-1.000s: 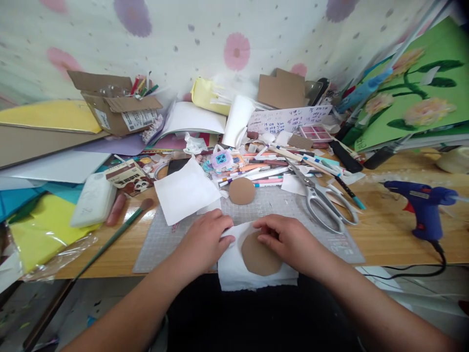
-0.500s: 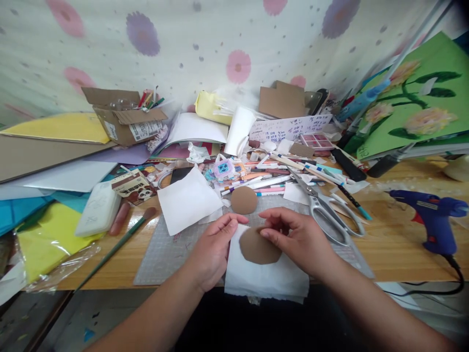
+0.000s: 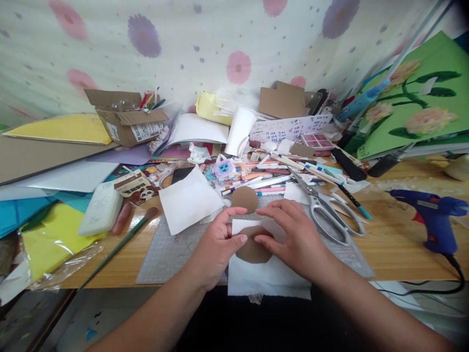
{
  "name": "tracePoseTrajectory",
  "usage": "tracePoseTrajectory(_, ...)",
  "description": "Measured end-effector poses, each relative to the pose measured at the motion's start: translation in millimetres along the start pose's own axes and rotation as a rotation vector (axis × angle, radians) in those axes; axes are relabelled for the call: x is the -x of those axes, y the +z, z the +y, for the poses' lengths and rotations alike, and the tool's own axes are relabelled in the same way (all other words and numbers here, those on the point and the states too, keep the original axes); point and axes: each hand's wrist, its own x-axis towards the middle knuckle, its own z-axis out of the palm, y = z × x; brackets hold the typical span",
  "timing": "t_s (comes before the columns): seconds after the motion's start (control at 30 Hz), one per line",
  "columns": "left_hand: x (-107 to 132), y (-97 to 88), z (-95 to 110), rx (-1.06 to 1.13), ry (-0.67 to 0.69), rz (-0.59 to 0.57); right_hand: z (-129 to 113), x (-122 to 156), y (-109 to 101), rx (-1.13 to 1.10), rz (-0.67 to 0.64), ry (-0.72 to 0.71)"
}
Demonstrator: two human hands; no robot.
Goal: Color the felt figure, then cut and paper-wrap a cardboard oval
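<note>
A sheet of thin white paper (image 3: 269,283) hangs over the table's front edge, with a brown cardboard disc (image 3: 252,250) lying against it. My left hand (image 3: 216,247) grips the paper's left side, its thumb at the disc's left edge and its index finger stretched past the paper's top. From the right, my right hand (image 3: 293,234) holds the disc and paper, thumb on the disc's face and fingers curved over the top; some fingertips are hidden. A second cardboard disc (image 3: 245,199) lies just beyond my fingers.
A grey cutting mat (image 3: 161,259) lies beneath, with a white paper square (image 3: 190,199) on it. Large scissors (image 3: 326,210) lie right of my right hand. Farther right is a blue glue gun (image 3: 432,210). Several pens (image 3: 267,182) and paper scraps clutter the back; a paintbrush (image 3: 120,244) lies left.
The held disc has shifted left across the paper. My left thumb has moved onto the disc's edge, and my right hand has shifted left with its fingers spread over the top.
</note>
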Motion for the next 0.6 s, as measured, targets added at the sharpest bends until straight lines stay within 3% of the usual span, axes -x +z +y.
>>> tracePoseTrajectory(0.07, 0.5, 0.2, 1.7, -0.015, -0.002, 0.006, 3.6, -2.7, -6.8, -0.072, -0.092, 0.047)
tracePoseTrajectory(0.23, -0.6, 8.1, 4.3, 0.054, -0.033, 0.025, 14.3, -18.8, -24.7, -0.369, -0.400, 0.344)
tracePoseTrajectory(0.3, -2.4, 11.2, 2.8, 0.071, -0.069, 0.048, 18.4, -28.1, -29.0, -0.346, -0.467, 0.344)
tracePoseTrajectory(0.4, -4.0, 8.4, -1.8, -0.030, -0.071, 0.061, 25.1, -40.6, -29.0, -0.135, -0.561, 0.306)
tracePoseTrajectory(0.47, -2.8, 2.0, -4.9, -0.292, 0.086, 0.139, 29.2, -45.7, -25.2, -0.033, -0.578, 0.285)
tracePoseTrajectory(0.53, 0.6, -4.4, -7.4, -0.692, 0.373, 0.194, 32.0, -47.8, -20.3, 0.020, -0.571, 0.272)
tracePoseTrajectory(0.6, 4.7, -7.4, -9.4, -1.067, 0.679, 0.101, 33.1, -47.7, -16.0, 0.068, -0.569, 0.248)
